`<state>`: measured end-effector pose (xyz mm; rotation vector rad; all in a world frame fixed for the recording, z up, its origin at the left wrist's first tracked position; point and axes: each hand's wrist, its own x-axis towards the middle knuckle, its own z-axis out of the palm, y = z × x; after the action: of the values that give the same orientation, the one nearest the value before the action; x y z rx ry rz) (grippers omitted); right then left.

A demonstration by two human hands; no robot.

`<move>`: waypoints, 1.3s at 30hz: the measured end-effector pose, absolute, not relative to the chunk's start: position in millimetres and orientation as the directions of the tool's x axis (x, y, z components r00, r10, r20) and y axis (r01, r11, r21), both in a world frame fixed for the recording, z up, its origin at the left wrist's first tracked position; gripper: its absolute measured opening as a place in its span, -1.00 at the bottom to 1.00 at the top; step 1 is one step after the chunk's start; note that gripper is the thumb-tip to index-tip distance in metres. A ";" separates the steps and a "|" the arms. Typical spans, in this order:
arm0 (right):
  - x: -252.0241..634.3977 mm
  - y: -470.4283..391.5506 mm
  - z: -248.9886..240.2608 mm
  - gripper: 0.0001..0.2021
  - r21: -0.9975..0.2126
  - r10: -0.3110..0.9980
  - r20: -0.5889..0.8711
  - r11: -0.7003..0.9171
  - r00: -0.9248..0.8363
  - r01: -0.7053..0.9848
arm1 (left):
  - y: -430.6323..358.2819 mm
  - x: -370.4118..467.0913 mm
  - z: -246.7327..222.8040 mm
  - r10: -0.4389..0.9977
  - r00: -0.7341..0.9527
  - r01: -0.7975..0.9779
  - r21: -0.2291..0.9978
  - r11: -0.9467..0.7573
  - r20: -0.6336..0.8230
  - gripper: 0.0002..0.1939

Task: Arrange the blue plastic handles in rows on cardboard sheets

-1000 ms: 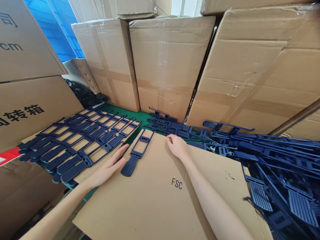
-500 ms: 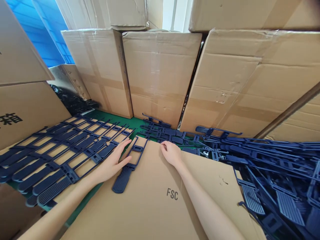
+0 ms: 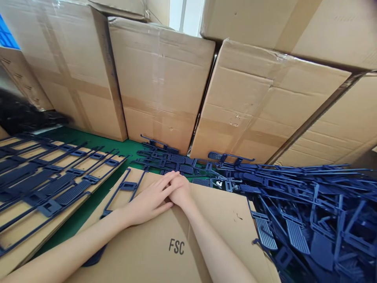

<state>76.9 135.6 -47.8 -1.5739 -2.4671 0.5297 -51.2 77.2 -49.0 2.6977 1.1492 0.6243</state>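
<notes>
A flat cardboard sheet [image 3: 141,255] printed with FSC lies in front of me. On its left part is a dark blue plastic frame piece [image 3: 129,186] with a paddle-like end, partly covered by my left forearm. My left hand [image 3: 147,202] lies open, its fingers stretched out over and against my right hand. Close to the sheet's far edge, my right hand [image 3: 181,190] has its fingers curled in. What those fingers hold, if anything, is hidden.
Rows of similar blue pieces [image 3: 70,192] lie on another cardboard sheet [image 3: 66,224] at left. A tangled heap of blue parts [image 3: 294,208] fills the right side of the green surface [image 3: 88,135]. Large taped cartons [image 3: 160,82] stand stacked behind.
My left hand has moved right, from beside the blue frame piece onto my right hand. The right hand stays near the sheet's far edge. The view has turned to the right.
</notes>
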 end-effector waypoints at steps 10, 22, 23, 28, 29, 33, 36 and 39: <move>79.2 132.5 -47.2 -0.69 -0.412 0.893 -0.002 0.409 -0.450 0.814 | 77.3 -54.9 -45.2 0.708 0.625 0.637 0.309 -0.706 0.329 -0.40; 78.8 130.5 -43.5 -0.69 -0.383 0.896 -0.018 0.403 -0.443 0.831 | 75.8 -54.1 -43.9 0.700 0.617 0.622 0.322 -0.714 0.361 -0.40; 78.3 131.0 -43.7 -0.68 -0.378 0.898 -0.028 0.397 -0.439 0.836 | 75.7 -54.0 -43.8 0.699 0.620 0.624 0.316 -0.715 0.357 -0.39; 76.1 133.3 -44.6 -0.70 -0.363 0.900 -0.065 0.382 -0.431 0.850 | 74.9 -54.4 -43.7 0.704 0.633 0.644 0.286 -0.710 0.321 -0.37; 76.1 133.3 -44.5 -0.70 -0.362 0.899 -0.065 0.384 -0.434 0.850 | 74.9 -54.6 -43.9 0.706 0.633 0.646 0.287 -0.707 0.317 -0.37; 76.7 131.8 -42.3 -0.71 -0.360 0.901 -0.072 0.378 -0.429 0.853 | 75.3 -55.8 -45.4 0.700 0.630 0.632 0.301 -0.714 0.335 -0.37; 76.9 130.2 -39.3 -0.71 -0.356 0.905 -0.082 0.364 -0.417 0.860 | 75.6 -56.2 -45.9 0.697 0.628 0.628 0.304 -0.717 0.346 -0.35; 76.8 129.5 -37.5 -0.69 -0.352 0.907 -0.090 0.358 -0.412 0.865 | 75.7 -56.1 -45.7 0.694 0.628 0.624 0.304 -0.720 0.353 -0.34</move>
<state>76.8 129.5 -37.5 -1.6312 -2.4874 0.5297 -56.1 75.7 -45.7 2.6949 1.0984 0.6812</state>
